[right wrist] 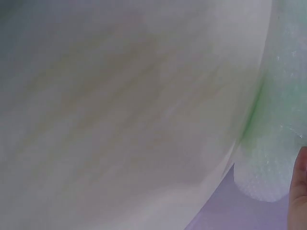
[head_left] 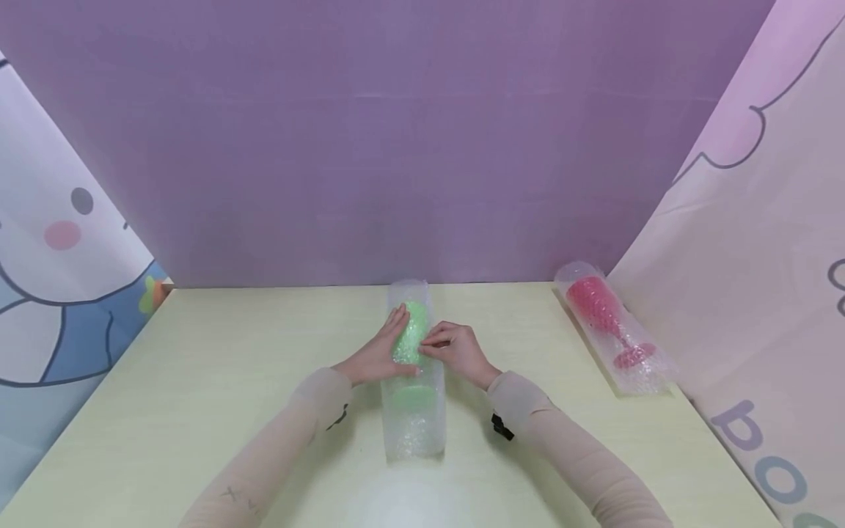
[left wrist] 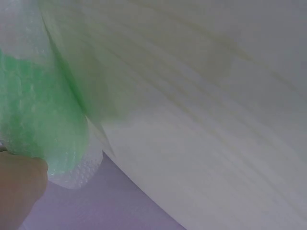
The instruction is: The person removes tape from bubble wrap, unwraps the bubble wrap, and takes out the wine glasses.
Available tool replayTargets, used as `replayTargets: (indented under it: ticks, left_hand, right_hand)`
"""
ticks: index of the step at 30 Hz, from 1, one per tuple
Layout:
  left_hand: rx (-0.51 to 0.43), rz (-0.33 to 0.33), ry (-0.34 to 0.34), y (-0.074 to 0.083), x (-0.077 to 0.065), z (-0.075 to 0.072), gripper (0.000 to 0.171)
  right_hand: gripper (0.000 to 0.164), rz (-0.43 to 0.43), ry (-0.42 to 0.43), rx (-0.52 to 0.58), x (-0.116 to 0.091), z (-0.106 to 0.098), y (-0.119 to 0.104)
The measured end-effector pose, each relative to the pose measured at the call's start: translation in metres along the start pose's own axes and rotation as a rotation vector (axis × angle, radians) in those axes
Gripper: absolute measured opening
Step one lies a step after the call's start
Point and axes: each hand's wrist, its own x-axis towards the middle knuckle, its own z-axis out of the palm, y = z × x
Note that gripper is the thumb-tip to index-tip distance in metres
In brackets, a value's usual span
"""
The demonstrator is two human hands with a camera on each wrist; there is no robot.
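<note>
A green goblet [head_left: 414,334], rolled in clear bubble wrap [head_left: 414,433], lies lengthwise on the table, its green showing through the layers. Across the upper part of the roll, my left hand [head_left: 379,353] rests with straight fingers and the thumb spread toward me. On the roll's right side, my right hand [head_left: 458,353] pinches the wrap's edge between thumb and fingertips. The left wrist view shows part of the left hand [left wrist: 21,184] against the wrapped green bowl [left wrist: 43,115]. Only a sliver of the right hand [right wrist: 298,191] enters the right wrist view, beside the wrap [right wrist: 261,177].
A pink-red goblet [head_left: 597,304] in its own bubble wrap lies slantwise at the table's right edge. The pale wooden table [head_left: 218,411] meets a purple backdrop [head_left: 396,147] behind, with printed cloths [head_left: 746,293] at both sides.
</note>
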Motion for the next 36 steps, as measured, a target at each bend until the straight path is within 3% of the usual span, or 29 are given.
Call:
replayTargets:
  ticks: [6, 25, 30, 36]
  left_hand:
    - [0.006, -0.006, -0.002, 0.001, -0.001, 0.000, 0.107]
    - [0.002, -0.010, 0.013, 0.000, 0.001, 0.001, 0.109]
    - [-0.001, -0.007, 0.017, 0.000, 0.001, 0.001, 0.109]
    - [0.010, 0.015, 0.019, -0.001, 0.002, 0.003, 0.109]
  right_hand:
    - [0.009, -0.067, -0.014, -0.077, -0.001, -0.001, -0.002]
    - [0.006, -0.091, -0.002, -0.153, 0.001, 0.000, -0.004]
    - [0.008, -0.081, -0.021, -0.121, 0.004, -0.002, -0.001]
    - [0.011, 0.029, -0.072, 0.056, 0.007, -0.006, 0.009]
